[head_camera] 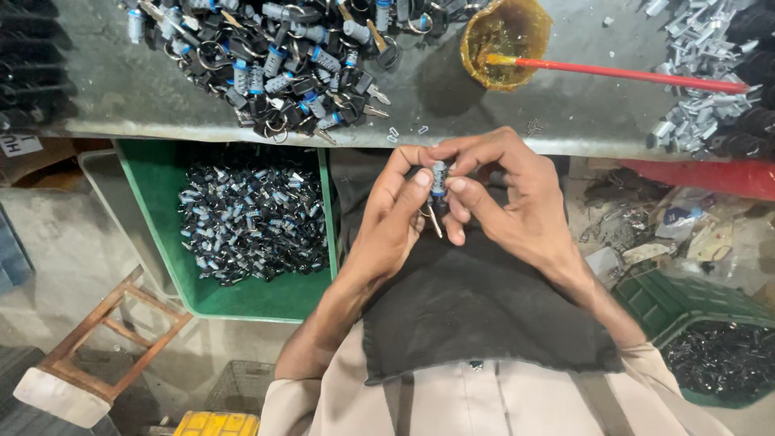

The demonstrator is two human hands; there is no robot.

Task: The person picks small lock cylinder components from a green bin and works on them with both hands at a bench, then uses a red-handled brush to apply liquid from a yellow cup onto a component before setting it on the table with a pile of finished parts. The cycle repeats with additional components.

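Over a dark cloth (476,315) on the lap, the left hand (394,211) and right hand (508,198) meet, both pinching a small lock cylinder (438,179) with keys hanging below it. At nine o'clock from the hands, a green crate (242,300) holds finished cylinders; another green crate (686,311) sits at four o'clock. Beyond, on the counter (517,113), lie a heap of keyed locks (278,60) at eleven o'clock, an amber bowl (504,40) with a red brush (630,75) at twelve, and metal clips (694,81) at two.

Grey metal workbench (484,113), heap of keyed lock cylinders (282,64), amber bowl (504,40), red-handled brush (630,75), pile of small metal clips (694,81)
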